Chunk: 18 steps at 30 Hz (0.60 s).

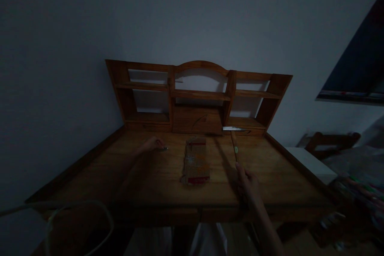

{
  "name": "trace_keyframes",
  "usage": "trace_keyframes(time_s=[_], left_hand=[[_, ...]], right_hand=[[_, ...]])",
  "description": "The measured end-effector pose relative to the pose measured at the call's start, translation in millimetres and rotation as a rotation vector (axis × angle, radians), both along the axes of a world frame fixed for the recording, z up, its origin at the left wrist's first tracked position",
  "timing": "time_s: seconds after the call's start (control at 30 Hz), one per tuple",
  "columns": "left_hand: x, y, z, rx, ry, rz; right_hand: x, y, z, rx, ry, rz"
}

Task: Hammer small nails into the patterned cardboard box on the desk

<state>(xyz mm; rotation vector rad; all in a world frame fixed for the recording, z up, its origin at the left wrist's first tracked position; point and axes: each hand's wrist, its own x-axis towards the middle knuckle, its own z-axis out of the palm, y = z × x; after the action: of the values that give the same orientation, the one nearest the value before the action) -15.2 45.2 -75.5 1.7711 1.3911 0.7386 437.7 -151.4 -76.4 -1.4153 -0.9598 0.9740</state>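
In the head view my right hand (248,184) is wrapped round the lower wooden handle of a hammer (235,144). The hammer is raised, and its silvery head points away from me, near the back of the desk. My left hand (153,144) is over the left half of the desk, fingers pinched on a small shiny metal piece (163,149), too small and dark to name. Between the hands a worn piece of cardboard (196,162), with red and orange marks, lies flat on the wooden desk (168,188).
A wooden shelf unit (201,95) rises along the desk's back edge, against the wall. A pale cable (81,203) loops at the lower left. To the right are a white surface (312,162), a wooden chair back (333,139) and plastic-covered items. The room is dim.
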Motion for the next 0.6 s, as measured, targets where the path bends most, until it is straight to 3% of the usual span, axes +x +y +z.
trace_keyframes(time_s=[0.6], left_hand=[[-4.0,3.4,-2.2,-0.020,0.029,-0.102]], right_hand=[[0.7,0.4,0.2,-0.035,-0.024,0.011]])
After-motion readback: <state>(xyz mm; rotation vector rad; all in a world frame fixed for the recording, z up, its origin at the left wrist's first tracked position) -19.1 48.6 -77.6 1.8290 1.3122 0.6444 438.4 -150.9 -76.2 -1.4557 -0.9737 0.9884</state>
